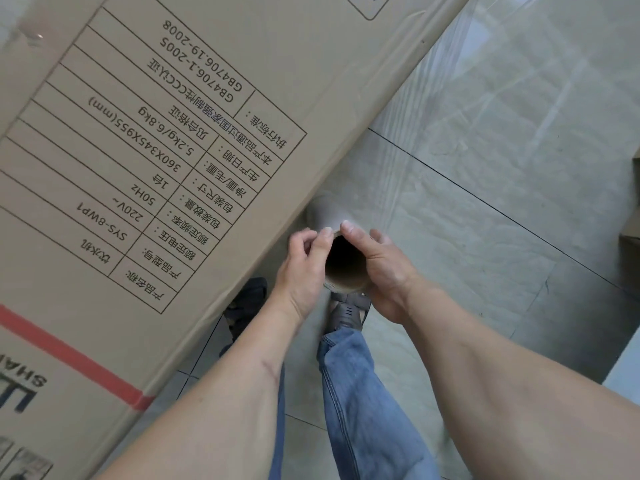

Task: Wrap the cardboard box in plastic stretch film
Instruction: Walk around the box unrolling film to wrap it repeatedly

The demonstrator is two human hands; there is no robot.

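A tall brown cardboard box (166, 140) with a printed specification table and a red stripe fills the left and top of the view. Beside its lower right edge I hold a roll of stretch film (346, 268) upright, looking down its dark cardboard core. My left hand (304, 265) grips the roll's left side, fingers curled at the rim. My right hand (381, 265) grips the right side, thumb on the top rim. A clear sheet of film (460, 140) stretches from the roll up to the right of the box.
Grey floor tiles (519, 237) lie below. My legs in blue jeans (360, 393) and sandals stand under the roll. A brown object (632, 233) shows at the right edge, and a pale surface (623, 368) at lower right.
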